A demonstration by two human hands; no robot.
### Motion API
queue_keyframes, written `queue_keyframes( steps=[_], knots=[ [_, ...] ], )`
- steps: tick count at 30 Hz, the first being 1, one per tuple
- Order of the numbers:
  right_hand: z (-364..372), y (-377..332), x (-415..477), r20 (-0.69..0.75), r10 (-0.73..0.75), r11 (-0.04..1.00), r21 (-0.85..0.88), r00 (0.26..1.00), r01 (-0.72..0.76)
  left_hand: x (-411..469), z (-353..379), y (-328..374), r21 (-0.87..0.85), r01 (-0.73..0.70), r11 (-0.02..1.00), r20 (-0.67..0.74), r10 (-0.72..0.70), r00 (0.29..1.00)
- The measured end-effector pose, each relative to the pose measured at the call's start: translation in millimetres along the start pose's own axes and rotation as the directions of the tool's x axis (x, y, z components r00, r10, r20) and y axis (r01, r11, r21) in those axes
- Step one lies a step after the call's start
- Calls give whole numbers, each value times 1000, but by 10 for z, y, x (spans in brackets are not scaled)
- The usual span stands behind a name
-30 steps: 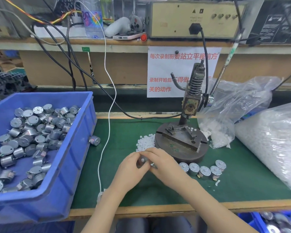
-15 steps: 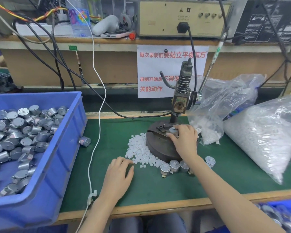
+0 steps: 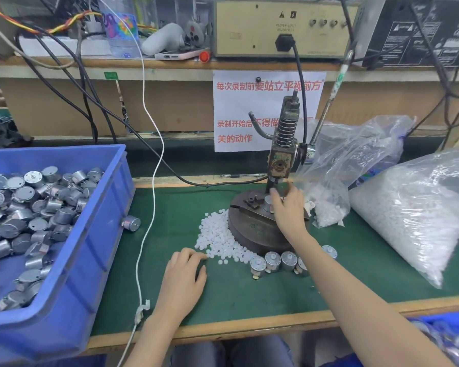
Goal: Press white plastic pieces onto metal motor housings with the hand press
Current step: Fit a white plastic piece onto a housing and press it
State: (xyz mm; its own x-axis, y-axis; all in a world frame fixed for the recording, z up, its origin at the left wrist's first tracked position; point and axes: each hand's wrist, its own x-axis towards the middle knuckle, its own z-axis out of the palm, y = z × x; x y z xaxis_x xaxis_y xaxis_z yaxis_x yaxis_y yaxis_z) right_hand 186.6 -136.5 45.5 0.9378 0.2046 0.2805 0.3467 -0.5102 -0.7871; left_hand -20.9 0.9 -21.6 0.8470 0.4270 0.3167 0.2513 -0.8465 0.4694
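- Both our hands stayed put; right hand (image 3: pixel 286 210) grip's blurry, we can't tell.
- Left hand (image 3: pixel 183 274) grip spread, beside white pieces (image 3: pixel 220 239).
- Silver motor housing (image 3: pixel 267 203) sits upright on the press (image 3: pixel 257 229).

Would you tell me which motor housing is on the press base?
The motor housing by the right hand; the others lie in the blue bin or on the green mat.

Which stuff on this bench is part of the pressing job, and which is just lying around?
Job: hand press, motor housing on its base, loose white plastic pieces, blue bin of motors, row of motors by the base, bags of white pieces.
Lying about: phone, water bottle, white cable, printed notice.
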Motion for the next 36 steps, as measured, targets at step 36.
queue_keyframes(
  steps=[36],
  knots=[
    [-775,-660,226,-227,-43,801,574,973,169,291,93,41,-37,224,974,-69,-226,972]
  ],
)
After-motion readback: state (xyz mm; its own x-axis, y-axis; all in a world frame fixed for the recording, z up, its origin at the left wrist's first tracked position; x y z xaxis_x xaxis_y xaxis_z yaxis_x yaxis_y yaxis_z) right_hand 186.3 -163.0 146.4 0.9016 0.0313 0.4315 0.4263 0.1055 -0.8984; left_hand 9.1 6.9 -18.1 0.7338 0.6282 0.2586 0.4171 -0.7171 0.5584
